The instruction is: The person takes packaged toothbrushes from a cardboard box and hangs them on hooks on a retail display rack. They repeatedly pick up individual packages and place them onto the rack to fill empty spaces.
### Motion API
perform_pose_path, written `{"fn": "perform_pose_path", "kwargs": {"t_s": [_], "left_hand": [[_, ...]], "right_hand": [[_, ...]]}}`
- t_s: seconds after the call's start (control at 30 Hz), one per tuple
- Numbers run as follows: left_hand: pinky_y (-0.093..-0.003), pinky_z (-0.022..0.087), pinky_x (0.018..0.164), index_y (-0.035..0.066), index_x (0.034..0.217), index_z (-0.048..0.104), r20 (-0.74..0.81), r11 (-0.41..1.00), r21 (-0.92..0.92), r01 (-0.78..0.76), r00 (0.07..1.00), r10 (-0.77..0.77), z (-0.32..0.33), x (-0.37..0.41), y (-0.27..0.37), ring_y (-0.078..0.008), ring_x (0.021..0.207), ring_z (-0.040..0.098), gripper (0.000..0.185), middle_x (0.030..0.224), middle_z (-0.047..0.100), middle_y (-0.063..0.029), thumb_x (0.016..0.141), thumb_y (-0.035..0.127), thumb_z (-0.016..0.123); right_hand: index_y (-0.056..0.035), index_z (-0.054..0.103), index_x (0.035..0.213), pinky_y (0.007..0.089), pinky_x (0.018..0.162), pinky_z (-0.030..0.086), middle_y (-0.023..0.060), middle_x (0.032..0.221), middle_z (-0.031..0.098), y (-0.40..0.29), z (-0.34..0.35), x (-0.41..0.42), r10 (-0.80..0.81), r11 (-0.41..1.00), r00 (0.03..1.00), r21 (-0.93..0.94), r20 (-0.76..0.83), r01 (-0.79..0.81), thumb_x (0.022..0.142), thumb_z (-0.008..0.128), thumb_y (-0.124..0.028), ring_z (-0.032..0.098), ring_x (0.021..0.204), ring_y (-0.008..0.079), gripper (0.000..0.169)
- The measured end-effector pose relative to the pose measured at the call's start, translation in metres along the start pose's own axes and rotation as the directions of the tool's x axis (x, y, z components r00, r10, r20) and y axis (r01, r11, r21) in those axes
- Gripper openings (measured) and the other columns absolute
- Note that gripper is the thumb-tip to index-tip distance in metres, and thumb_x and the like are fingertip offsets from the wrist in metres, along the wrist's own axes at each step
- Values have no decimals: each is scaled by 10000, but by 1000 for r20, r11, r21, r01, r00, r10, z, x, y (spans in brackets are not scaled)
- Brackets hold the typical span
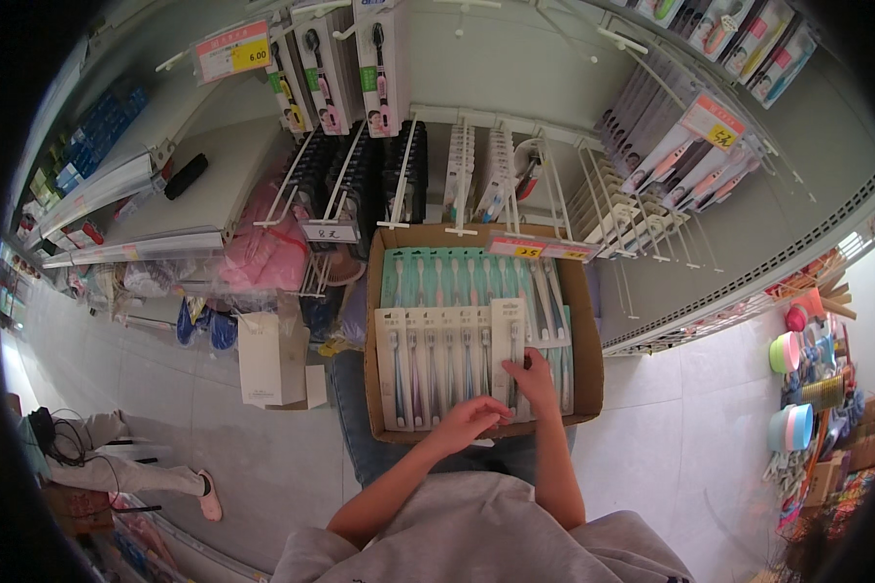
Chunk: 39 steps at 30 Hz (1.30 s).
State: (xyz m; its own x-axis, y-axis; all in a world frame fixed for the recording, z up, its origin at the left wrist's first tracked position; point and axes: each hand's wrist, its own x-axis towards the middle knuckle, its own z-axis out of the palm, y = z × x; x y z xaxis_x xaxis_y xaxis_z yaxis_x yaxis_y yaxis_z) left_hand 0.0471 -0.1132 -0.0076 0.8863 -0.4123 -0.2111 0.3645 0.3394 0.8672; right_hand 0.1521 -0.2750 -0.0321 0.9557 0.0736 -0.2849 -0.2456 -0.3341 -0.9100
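Note:
A cardboard box [594, 350] rests across my lap, filled with carded toothbrushes in clear packaging. Between the thumb and fingers of my right hand [534, 382] is one white toothbrush pack [509, 315], raised slightly over the others. My left hand [470, 423] is just left of that pack's lower end, fingers loosely bent; nothing shows in its grasp. A row of white-backed toothbrush packs [430, 372] fills the front of the box. Behind it stands a row of green-backed packs [437, 273]. A few paler packs [543, 299] lean at the back right.
Wire display hooks [547, 182] with toothbrush packs [383, 73] reach out above the box, some bearing price tags [233, 52]. An opened white carton [266, 361] stands to the left on the tiled floor [277, 452]. Another person's leg [146, 477] extends at lower left. Plastic buckets [789, 426] are at right.

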Motion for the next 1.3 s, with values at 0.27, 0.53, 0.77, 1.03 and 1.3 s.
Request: {"fn": "perform_pose_path", "kwargs": {"t_s": [0.27, 0.53, 0.77, 1.03, 1.3], "left_hand": [[-276, 448, 836, 15, 1092, 531, 5, 1000, -6, 3, 1000, -3, 0, 2, -3, -152, 1001, 579, 193, 1087, 598, -69, 915, 44, 460], [-281, 447, 839, 15, 1087, 531, 8, 1000, -4, -24, 1000, 24, 1, 3, -2, -156, 998, 576, 197, 1076, 603, -73, 910, 32, 446], [-293, 458, 842, 18, 1127, 524, -32, 1000, 3, -31, 999, 31, 0, 1, -3, -164, 966, 573, 226, 1069, 591, -77, 908, 31, 469], [-277, 438, 859, 74, 1262, 404, -468, 923, 184, -337, 796, 384, 10, 0, -8, -173, 1070, 519, 499, 1175, 524, -77, 811, -82, 551], [-308, 421, 916, 2, 1272, 382, -187, 993, 80, -87, 977, 101, 2, -11, -9, -160, 1098, 505, 589, 1194, 532, -96, 755, -20, 663]], "right_hand": [[72, 480, 1155, 310, 771, 477, 147, 1000, 612, 4, 4, 5, 97, 988, 995, 115, 37, -100, 640, 758, -107, 600, 887, 216, 612], [71, 487, 1149, 312, 787, 463, 155, 1056, 592, -4, 6, 2, 175, 970, 982, 156, 68, -184, 645, 765, -107, 583, 931, 213, 602], [31, 485, 1097, 283, 735, 471, 110, 974, 603, -4, -8, 1, 75, 896, 951, 438, -299, 67, 683, 751, -65, 587, 847, 167, 501], [18, 507, 1061, 271, 753, 476, 74, 970, 610, -69, -50, -42, -140, 886, 928, 374, -345, 273, 751, 693, -16, 581, 855, 128, 364], [9, 461, 1224, 291, 851, 444, 96, 1063, 598, -79, -13, -71, -179, 929, 983, 324, -29, 179, 803, 647, -67, 556, 987, 150, 467]]}}
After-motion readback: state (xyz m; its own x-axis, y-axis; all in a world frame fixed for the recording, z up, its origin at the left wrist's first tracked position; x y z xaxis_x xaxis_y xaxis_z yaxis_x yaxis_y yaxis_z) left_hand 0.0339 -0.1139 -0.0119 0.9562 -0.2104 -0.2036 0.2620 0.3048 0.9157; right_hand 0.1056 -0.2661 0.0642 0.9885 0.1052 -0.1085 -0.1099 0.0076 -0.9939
